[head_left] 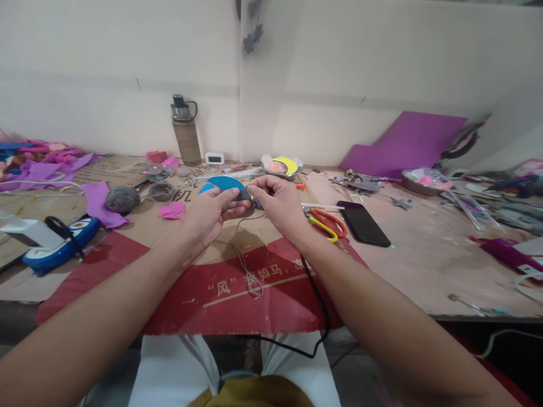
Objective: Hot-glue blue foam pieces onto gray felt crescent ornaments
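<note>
Between the thumb and fingers of my left hand (216, 209) is a blue rounded piece (225, 182), flat like card or felt. Grey yarn covers its right side, close to my thumb. My right hand (275, 203) is closed in a pinch at the piece's right edge; what its fingertips hold is too small to make out. A loose strand of grey yarn (242, 257) trails below my hands onto the red-and-brown cardboard (178, 299). Orange-and-yellow scissors (328, 224) lie just right of my right hand.
A black phone (363, 224) lies beyond the scissors. On the left are a grey yarn ball (122, 199), pink scraps (172, 211) and a blue power strip (63, 246). A water bottle (185, 135) stands by the wall. A black cable (319, 299) hangs over the front edge.
</note>
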### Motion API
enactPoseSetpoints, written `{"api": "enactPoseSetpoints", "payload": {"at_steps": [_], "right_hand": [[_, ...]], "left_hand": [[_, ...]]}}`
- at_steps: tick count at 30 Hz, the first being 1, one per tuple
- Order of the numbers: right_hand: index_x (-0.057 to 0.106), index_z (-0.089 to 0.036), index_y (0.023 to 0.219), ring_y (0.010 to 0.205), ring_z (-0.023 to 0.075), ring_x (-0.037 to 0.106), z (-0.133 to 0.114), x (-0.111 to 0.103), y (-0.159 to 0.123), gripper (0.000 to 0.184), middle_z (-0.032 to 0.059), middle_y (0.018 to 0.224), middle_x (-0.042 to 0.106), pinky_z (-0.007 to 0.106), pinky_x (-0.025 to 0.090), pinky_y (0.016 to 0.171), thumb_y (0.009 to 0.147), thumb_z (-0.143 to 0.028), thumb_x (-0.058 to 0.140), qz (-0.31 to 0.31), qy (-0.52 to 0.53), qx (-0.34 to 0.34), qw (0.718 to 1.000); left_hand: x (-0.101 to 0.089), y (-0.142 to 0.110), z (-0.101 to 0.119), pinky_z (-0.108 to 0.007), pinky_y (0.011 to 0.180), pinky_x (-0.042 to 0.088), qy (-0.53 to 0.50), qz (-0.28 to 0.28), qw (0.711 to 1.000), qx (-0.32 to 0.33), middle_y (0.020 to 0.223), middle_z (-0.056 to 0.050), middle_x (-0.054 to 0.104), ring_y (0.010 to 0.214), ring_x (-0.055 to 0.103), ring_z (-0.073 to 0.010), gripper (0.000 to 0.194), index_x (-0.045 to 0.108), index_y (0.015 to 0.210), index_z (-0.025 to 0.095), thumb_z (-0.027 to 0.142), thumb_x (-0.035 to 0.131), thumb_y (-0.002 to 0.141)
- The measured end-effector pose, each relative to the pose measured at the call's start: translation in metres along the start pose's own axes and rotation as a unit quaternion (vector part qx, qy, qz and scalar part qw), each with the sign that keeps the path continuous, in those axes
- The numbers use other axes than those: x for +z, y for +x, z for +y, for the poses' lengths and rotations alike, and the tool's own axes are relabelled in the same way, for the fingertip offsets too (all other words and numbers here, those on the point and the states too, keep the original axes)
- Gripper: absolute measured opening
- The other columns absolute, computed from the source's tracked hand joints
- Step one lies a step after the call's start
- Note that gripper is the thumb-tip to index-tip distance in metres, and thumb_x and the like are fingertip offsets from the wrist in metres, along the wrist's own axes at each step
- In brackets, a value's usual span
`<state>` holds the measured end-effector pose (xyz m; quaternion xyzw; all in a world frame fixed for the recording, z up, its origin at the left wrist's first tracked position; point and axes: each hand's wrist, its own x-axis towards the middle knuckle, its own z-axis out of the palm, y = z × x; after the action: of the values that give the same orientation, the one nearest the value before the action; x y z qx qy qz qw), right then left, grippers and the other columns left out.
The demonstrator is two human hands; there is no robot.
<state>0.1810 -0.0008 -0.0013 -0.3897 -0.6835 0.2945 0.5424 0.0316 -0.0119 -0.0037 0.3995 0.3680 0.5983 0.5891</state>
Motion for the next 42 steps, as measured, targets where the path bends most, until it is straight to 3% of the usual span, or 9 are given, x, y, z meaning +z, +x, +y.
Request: {"api": "enactPoseSetpoints", "payload": {"at_steps": [6, 13, 29, 32, 36, 42], "right_hand": [[0.061, -0.018, 0.073, 0.056, 0.0073, 0.038, -0.002, 0.001, 0.002, 0.021, -0.0035, 0.062, 0.052, 0.024, 0.032, 0.053, 0.078, -0.038, 0.064, -0.039, 0.095, 0.073, 0.992], [0.058, -0.019, 0.074, 0.048, 0.0050, 0.027, 0.005, 0.001, 0.003, 0.027, -0.0065, 0.058, 0.047, 0.024, 0.019, 0.047, 0.071, -0.043, 0.070, -0.086, 0.205, 0.155, 0.963], [0.053, -0.019, 0.071, 0.049, 0.0050, 0.021, 0.002, -0.006, 0.001, 0.036, -0.0078, 0.056, 0.041, 0.024, 0.014, 0.048, 0.068, -0.048, 0.075, -0.179, 0.256, 0.185, 0.932], [0.055, -0.019, 0.073, 0.049, 0.0049, 0.024, 0.001, -0.007, 0.000, 0.036, -0.0063, 0.058, 0.047, 0.024, 0.015, 0.048, 0.069, -0.048, 0.075, -0.188, 0.262, 0.180, 0.929], [0.054, -0.018, 0.076, 0.052, 0.0057, 0.039, 0.001, -0.008, -0.002, 0.039, -0.0025, 0.064, 0.057, 0.021, 0.020, 0.048, 0.069, -0.049, 0.077, -0.198, 0.276, 0.179, 0.923], [0.055, -0.019, 0.076, 0.054, 0.0064, 0.042, 0.005, -0.006, -0.003, 0.038, -0.0033, 0.064, 0.057, 0.021, 0.024, 0.049, 0.067, -0.047, 0.080, -0.184, 0.290, 0.195, 0.919]], "left_hand": [[-0.001, 0.000, -0.001, -0.018, 0.059, 0.056, 0.025, -0.020, 0.999, 0.008, 0.069, -0.007, 0.071, 0.058, 0.067, -0.0112, 0.004, 0.068, 0.077, 0.010, 0.013, 0.066, 0.079], [-0.002, 0.000, 0.000, -0.018, 0.058, 0.055, 0.029, -0.032, 0.999, 0.012, 0.070, -0.006, 0.071, 0.059, 0.067, -0.0106, 0.004, 0.068, 0.078, 0.010, 0.014, 0.066, 0.078], [-0.004, 0.001, 0.006, -0.017, 0.052, 0.051, 0.049, -0.093, 0.994, 0.000, 0.062, -0.003, 0.067, 0.051, 0.062, -0.0091, 0.005, 0.067, 0.071, 0.012, 0.016, 0.069, 0.072], [-0.007, 0.003, 0.005, -0.017, 0.051, 0.051, 0.047, -0.109, 0.993, -0.002, 0.061, -0.003, 0.066, 0.050, 0.061, -0.0091, 0.009, 0.067, 0.072, 0.011, 0.019, 0.072, 0.071], [-0.010, 0.004, 0.005, -0.018, 0.050, 0.050, 0.045, -0.122, 0.991, -0.017, 0.064, -0.003, 0.067, 0.051, 0.062, -0.0092, 0.013, 0.067, 0.075, 0.009, 0.019, 0.074, 0.070], [-0.011, 0.005, 0.006, -0.020, 0.053, 0.053, 0.048, -0.134, 0.990, -0.023, 0.073, -0.004, 0.070, 0.055, 0.066, -0.0116, 0.019, 0.064, 0.083, 0.010, 0.019, 0.075, 0.071]]}}
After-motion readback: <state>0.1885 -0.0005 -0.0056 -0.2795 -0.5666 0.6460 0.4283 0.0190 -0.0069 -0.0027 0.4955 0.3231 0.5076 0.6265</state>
